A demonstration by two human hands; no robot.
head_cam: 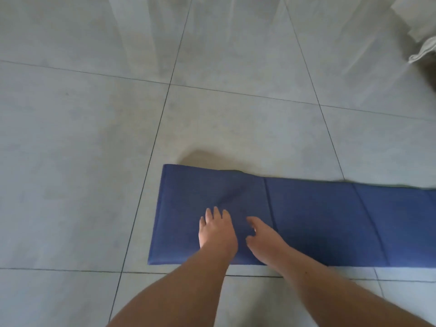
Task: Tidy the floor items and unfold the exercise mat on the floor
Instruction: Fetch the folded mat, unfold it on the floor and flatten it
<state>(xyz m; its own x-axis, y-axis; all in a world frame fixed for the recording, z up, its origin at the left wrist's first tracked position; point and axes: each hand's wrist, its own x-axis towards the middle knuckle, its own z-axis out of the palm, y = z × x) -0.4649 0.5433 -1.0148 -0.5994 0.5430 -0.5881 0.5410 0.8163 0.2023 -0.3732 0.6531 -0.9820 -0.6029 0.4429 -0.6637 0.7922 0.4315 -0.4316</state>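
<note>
Now the exercise mat (306, 218) lies flat on the tiled floor (82, 161), blue, w/ fold creases showing; it runs from centre to the right edge of view and goes out of frame, so I cannot tell if the far end is fully opened. Approx. most of the unfolding looks done to me. No loose items near it; only some pale fabric (422, 50) at top right corner, unclear what it is.

My left hand (217, 232) rests palm down on the left panel, fingers spread, gripping nothing. My right hand (264, 239) is just beside it, also on the mat, fingers loosely curled, holding nothing. Both forearms reach forward from below.
</note>
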